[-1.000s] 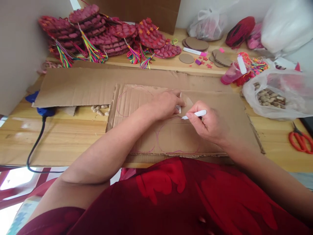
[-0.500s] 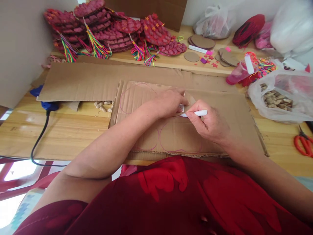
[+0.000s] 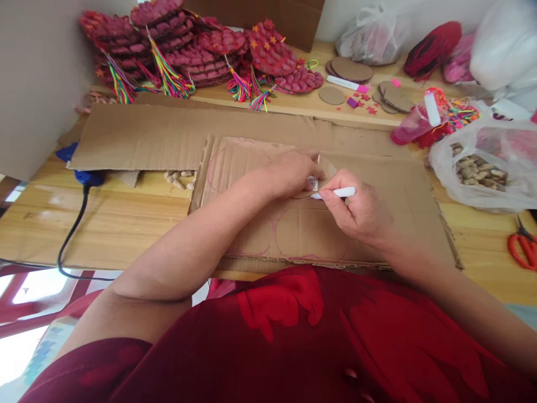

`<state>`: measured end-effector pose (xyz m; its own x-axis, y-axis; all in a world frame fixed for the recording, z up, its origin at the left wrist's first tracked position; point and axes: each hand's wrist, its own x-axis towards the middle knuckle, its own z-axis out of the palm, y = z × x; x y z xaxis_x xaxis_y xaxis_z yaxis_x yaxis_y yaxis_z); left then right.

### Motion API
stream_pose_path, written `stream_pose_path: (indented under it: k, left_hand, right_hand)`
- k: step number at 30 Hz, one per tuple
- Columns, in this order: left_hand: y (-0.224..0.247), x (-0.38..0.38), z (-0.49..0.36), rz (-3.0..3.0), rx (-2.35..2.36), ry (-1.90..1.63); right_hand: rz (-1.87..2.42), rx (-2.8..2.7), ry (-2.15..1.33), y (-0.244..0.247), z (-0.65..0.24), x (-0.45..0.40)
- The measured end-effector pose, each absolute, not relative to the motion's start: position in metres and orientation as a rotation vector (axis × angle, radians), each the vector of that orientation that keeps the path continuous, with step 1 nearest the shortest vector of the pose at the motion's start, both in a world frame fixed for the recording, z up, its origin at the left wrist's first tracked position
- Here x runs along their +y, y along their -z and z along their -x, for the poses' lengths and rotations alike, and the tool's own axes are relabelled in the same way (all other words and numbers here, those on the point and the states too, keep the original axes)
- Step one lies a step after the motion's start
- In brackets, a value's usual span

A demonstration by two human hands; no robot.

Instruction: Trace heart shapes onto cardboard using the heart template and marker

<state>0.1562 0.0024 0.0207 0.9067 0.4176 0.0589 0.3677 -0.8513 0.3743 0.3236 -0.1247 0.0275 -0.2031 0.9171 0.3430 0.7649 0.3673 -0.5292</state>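
Note:
My right hand [image 3: 356, 207] is closed round a white marker [image 3: 344, 192], its tip down by the edge of a round cardboard piece [image 3: 327, 166]. My left hand [image 3: 291, 172] lies over that round piece, its fingers bent and pressing on it; a small white label [image 3: 312, 183] shows beside the fingers. Both hands are close together above a large cardboard sheet [image 3: 394, 207]. Pink curved outlines are drawn on the sheet, left of and below my hands. Part of the round piece is hidden under my left hand.
Behind the sheet lies a longer cardboard strip [image 3: 138, 134]. Decorated red pieces with tassels [image 3: 201, 56] are piled at the back left. To the right are a bag of peanuts [image 3: 480, 170] and red-handled scissors [image 3: 522, 249]. A blue plug [image 3: 88, 176] with a black cable sits left.
The view has shifted slightly, so the background sits a little further right. Both hands keep nearly the same pose, and the marker is still at the round piece's edge.

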Motion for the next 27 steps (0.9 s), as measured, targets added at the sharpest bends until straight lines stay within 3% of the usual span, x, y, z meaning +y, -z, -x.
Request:
stream_pose_path:
  k: [27]
  left_hand:
    - [-0.018, 0.01, -0.159, -2.626, 0.565, -0.144]
  right_hand:
    - [1.312, -2.023, -0.351, -0.019, -0.308, -0.119]
